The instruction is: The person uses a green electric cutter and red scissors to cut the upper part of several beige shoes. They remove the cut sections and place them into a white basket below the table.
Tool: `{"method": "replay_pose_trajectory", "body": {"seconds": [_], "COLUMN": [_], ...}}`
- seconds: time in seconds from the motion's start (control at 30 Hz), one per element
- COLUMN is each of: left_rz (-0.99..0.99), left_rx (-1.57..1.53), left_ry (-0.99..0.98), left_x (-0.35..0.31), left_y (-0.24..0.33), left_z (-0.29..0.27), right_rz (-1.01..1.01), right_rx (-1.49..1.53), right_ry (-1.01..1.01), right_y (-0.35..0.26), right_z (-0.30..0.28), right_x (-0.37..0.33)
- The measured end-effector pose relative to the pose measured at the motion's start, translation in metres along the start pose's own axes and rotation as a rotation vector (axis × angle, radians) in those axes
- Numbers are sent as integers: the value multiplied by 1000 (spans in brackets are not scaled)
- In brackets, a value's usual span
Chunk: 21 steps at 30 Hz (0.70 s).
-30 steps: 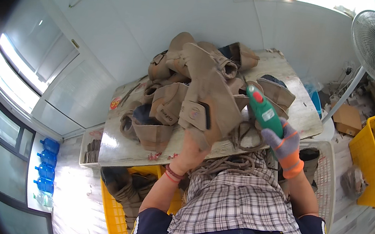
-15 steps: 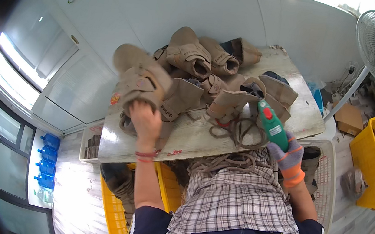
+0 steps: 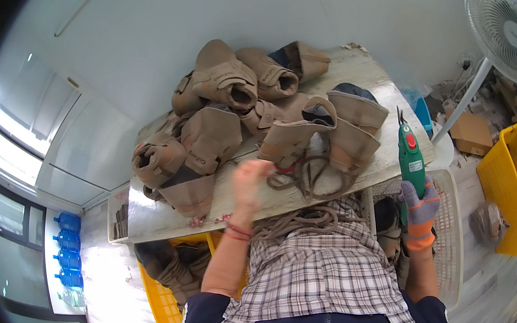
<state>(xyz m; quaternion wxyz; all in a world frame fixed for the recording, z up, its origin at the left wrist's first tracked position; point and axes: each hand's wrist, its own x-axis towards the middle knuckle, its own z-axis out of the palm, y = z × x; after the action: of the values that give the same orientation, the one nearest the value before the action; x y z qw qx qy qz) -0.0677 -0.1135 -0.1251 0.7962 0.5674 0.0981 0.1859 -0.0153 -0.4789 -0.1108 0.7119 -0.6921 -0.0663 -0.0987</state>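
My bare left hand (image 3: 250, 183), a red band at its wrist, hangs over the table's front part, smeared by motion. Its fingers do not show clearly. Closest to it stand a brown shoe upper (image 3: 290, 136) and a loop of brown cord (image 3: 314, 178). My right hand (image 3: 419, 210), in a grey and orange glove, is closed round green electric scissors (image 3: 411, 156) with a red button. Their dark pointed blades aim upward, apart from the shoe uppers. Another brown upper (image 3: 158, 161) lies at the table's left end beside a taller one (image 3: 211, 139).
More brown uppers (image 3: 225, 77) are heaped on the worn white table (image 3: 385, 154) against the wall. Below its front edge are a yellow crate (image 3: 155, 291) and a white basket (image 3: 452, 237), both holding uppers. A white fan (image 3: 512, 38) and a yellow bin (image 3: 513, 193) stand to the right.
My left hand has let go of the brown upper at the left and moved right, toward the cord. The scissors have come away from the uppers, rightward, in my right hand.
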Motion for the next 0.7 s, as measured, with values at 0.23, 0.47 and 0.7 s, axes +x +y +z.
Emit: {"method": "replay_pose_trajectory", "body": {"seconds": [0.23,0.47,0.7], "left_rz": [-624,-93,-294], "left_rx": [-191,-157,-435], "left_ry": [-17,-90,-362], "left_x": [13,16,41], "left_y": [-76,-85,68], "left_z": [135,167,139], "right_rz": [54,54,2], "right_rx": [36,-49,-131], "right_ry": [40,63,46], "right_y": [3,4,14], "right_z": [-6,-20,-24], "right_x": [-5,-5,-6]}}
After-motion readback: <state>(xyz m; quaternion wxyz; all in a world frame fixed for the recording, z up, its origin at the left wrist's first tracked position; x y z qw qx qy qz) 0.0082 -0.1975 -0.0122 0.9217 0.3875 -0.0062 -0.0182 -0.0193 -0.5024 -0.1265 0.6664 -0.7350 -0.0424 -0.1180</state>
